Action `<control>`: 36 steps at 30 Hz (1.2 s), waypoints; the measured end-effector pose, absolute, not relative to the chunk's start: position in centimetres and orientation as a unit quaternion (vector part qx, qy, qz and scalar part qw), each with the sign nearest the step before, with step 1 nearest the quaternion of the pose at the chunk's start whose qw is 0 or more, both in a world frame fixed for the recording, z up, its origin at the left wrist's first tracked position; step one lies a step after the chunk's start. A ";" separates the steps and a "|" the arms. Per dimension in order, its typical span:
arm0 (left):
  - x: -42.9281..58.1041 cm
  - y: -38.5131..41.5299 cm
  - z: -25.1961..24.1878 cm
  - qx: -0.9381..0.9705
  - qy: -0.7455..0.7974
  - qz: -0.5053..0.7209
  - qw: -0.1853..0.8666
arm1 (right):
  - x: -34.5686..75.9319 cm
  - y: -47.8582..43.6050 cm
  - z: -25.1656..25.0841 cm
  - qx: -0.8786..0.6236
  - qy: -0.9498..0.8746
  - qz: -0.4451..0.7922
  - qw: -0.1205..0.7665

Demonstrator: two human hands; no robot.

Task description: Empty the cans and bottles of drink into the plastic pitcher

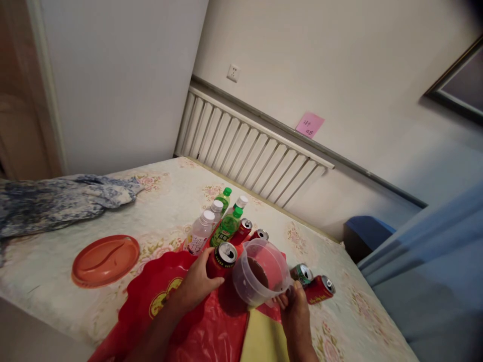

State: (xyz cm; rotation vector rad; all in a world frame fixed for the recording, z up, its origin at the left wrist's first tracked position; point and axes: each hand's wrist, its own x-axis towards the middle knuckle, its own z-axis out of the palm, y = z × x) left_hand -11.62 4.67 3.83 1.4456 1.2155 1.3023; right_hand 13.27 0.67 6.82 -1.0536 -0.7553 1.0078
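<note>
My left hand [196, 284] is wrapped round a red drink can [222, 259] with an opened top, held upright beside a clear plastic measuring jug [260, 274]. My right hand [294, 309] grips the jug by its handle. A little dark liquid lies in the jug's bottom. Behind them stand several plastic bottles [222, 218], some green and some clear, and two red cans [245, 229]. To the right of the jug lie a green can [302, 274] and another red can [320, 289].
A red plastic bag [166, 301] and a yellow sheet [260, 342] lie under my hands on a floral-covered surface [162, 201]. An orange divided plate [105, 260] sits to the left. Blue patterned cloth [56, 201] lies at far left. A radiator [245, 151] lines the wall.
</note>
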 end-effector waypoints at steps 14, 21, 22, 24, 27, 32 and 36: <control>-11.7 4.6 3.9 0.580 0.491 0.501 0.414 | 13.2 0.6 6.8 -0.444 -0.358 0.463 0.678; -11.8 4.7 3.7 0.572 0.488 0.510 0.416 | 13.4 0.8 7.3 -0.439 -0.344 0.473 0.683; -11.8 4.7 3.6 0.572 0.489 0.512 0.415 | 13.4 0.8 7.5 -0.433 -0.334 0.481 0.685; -11.9 4.7 3.5 0.571 0.487 0.517 0.412 | 13.2 0.9 7.8 -0.420 -0.319 0.500 0.687; -12.0 4.8 3.3 0.562 0.487 0.522 0.417 | 12.8 1.0 8.4 -0.410 -0.305 0.511 0.691; -12.2 4.6 3.5 0.545 0.500 0.521 0.427 | 11.8 0.5 10.0 -0.408 -0.287 0.483 0.720; -12.3 4.4 3.8 0.543 0.504 0.519 0.426 | 11.6 -0.1 12.8 -0.426 -0.280 0.446 0.736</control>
